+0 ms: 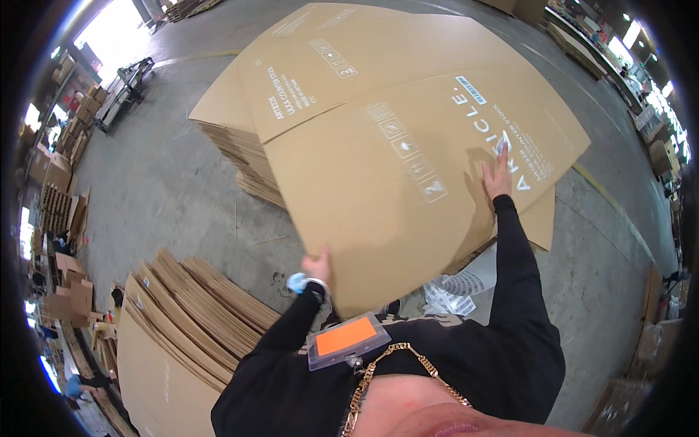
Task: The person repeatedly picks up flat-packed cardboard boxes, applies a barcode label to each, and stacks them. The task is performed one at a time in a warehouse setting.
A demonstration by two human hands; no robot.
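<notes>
A large brown flattened cardboard box (342, 175) with white printing lies before me on top of a stack of similar flattened boxes (240, 149). My left hand (318, 265) grips its near left edge, thumb on top and the other fingers hidden below. Toward the right side of the sheet, my right hand (498, 173) rests on the printed face with its fingers stretched out. Something small and pale shows at its fingertips, but I cannot tell it from the printing.
Another pile of flattened cardboard (196, 298) leans at the lower left. Loose printed paper (455, 295) lies on the concrete floor by my feet. A cart (124, 91) stands at the far left, and shelves with boxes (73, 120) line that side.
</notes>
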